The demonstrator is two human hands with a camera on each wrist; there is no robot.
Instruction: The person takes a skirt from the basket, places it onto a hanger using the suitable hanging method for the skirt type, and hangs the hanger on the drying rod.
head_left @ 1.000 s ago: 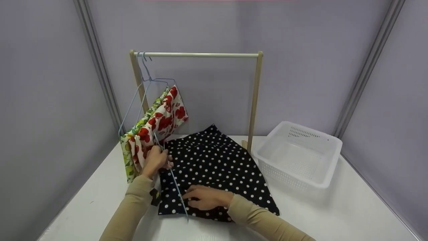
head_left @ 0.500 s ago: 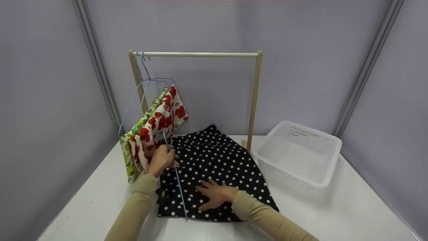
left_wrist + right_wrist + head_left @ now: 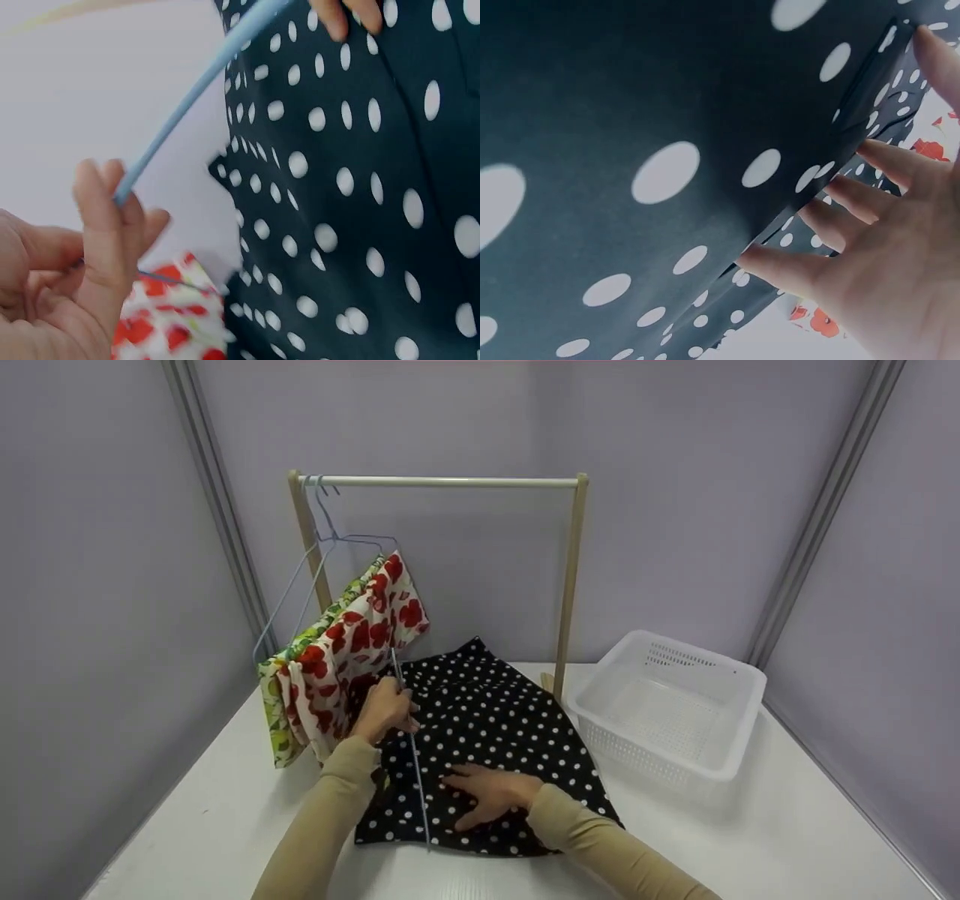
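My left hand [image 3: 384,709] grips a light blue clothes hanger [image 3: 196,88] near its hook end, and the hanger's long bar stretches down over the left part of a black cloth with white polka dots [image 3: 487,720]. The cloth lies spread on the table. Fingers splayed and straight, my right hand [image 3: 491,793] rests on the dotted cloth, right of the hanger. In the right wrist view the fingertips [image 3: 751,256] touch the fabric along a fold. Part of the hanger is hidden behind my left hand.
A rack with a white rail [image 3: 450,481] and wooden posts stands at the back. On its left end hang a red-flowered white cloth [image 3: 367,634] and a green-yellow patterned cloth [image 3: 274,720], close beside my left hand. A white perforated basket [image 3: 667,712] sits to the right.
My left hand has moved right with the hanger, further over the dotted cloth. My right hand has left the hanger's lower end, shifted right and spread flat. The hanging cloths have swung slightly.
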